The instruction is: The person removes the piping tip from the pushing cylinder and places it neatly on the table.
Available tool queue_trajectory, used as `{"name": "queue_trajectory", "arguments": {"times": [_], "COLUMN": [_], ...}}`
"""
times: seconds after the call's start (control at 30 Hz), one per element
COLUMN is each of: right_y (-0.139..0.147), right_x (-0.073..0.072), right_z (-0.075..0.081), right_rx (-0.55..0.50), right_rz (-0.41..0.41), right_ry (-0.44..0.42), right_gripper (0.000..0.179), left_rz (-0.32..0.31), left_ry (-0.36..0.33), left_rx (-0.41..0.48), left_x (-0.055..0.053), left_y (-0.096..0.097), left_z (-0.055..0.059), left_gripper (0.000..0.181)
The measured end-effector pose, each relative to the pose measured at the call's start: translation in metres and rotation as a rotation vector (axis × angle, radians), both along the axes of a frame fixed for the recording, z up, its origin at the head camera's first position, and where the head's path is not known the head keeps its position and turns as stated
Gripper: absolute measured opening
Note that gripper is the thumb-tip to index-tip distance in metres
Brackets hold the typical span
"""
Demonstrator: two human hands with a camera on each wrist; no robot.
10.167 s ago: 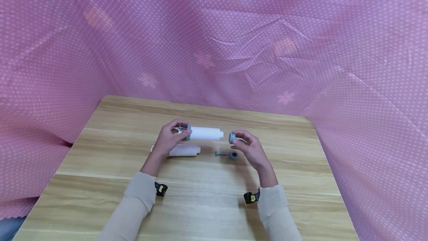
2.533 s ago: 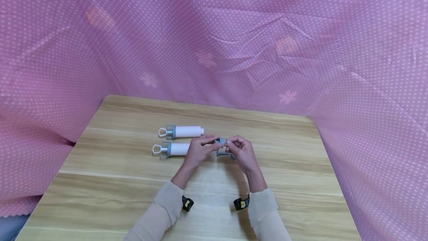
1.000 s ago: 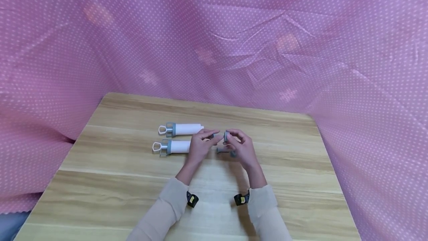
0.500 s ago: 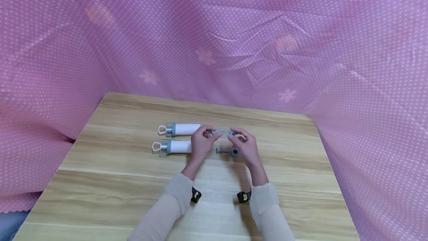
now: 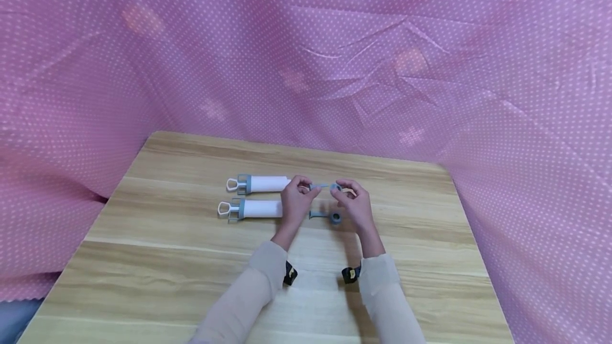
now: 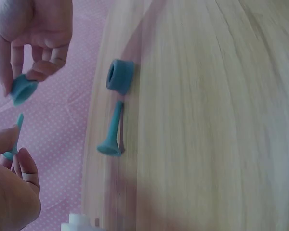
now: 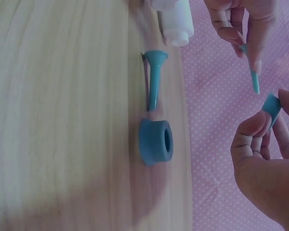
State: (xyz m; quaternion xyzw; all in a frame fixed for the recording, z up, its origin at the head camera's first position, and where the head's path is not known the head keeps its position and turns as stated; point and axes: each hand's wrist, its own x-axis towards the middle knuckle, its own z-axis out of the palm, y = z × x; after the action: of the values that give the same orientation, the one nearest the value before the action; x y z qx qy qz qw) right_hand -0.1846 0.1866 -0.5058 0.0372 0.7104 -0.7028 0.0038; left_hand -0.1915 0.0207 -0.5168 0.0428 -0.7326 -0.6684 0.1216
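Note:
My left hand [image 5: 296, 200] pinches a thin teal nozzle [image 6: 20, 126] by its flared base, its narrow tip pointing toward the right hand. The right hand [image 5: 357, 207] holds a teal ring cap [image 7: 271, 107] between thumb and fingers, a small gap from the nozzle tip. Both parts are up above the table. Below them lie a second nozzle [image 7: 155, 79] and a second ring cap [image 7: 156, 141], side by side. Left of the hands lie two white syringe-like tubes, the far tube [image 5: 269, 183] and the near tube [image 5: 263, 208], with looped plunger handles; the left hand overlaps their right ends.
The wooden table [image 5: 191, 280] has its far edge against a pink dotted cloth [image 5: 306, 68], which also hangs at both sides. A small black wrist camera [image 5: 290, 274] sits at the left cuff and another wrist camera [image 5: 351, 274] at the right.
Earlier the left hand held the far tube, which now lies on the table. The hands then met at the teal parts; nozzle and ring cap have come apart, and both hands have shifted slightly right.

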Motion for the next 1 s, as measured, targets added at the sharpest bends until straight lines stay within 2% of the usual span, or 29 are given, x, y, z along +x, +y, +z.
{"name": "queue_trajectory", "arguments": {"times": [0.17,0.37,0.5,0.67,1.0], "right_y": [0.002,0.004,0.003,0.002,0.002], "right_x": [-0.003,-0.008,-0.011,-0.013,-0.02], "right_z": [-0.003,-0.008,-0.01,-0.013,-0.021], "right_rx": [0.006,0.04,0.051,0.053,0.082], "right_rz": [-0.019,-0.034,-0.041,-0.062,-0.051], "right_ry": [-0.002,-0.007,-0.011,-0.019,-0.045], "right_gripper": [0.035,0.036,0.032,0.031,0.041], "left_rz": [0.022,0.04,0.066,0.066,0.091], "left_ry": [-0.03,-0.085,-0.132,-0.207,-0.298], "left_rx": [0.008,-0.023,-0.06,-0.139,-0.246], "left_x": [-0.003,-0.009,-0.012,-0.014,-0.017], "left_y": [0.008,0.014,0.017,0.022,0.029], "left_z": [0.001,-0.002,-0.005,-0.009,-0.015], "left_gripper": [0.028,0.026,0.026,0.026,0.029]}}
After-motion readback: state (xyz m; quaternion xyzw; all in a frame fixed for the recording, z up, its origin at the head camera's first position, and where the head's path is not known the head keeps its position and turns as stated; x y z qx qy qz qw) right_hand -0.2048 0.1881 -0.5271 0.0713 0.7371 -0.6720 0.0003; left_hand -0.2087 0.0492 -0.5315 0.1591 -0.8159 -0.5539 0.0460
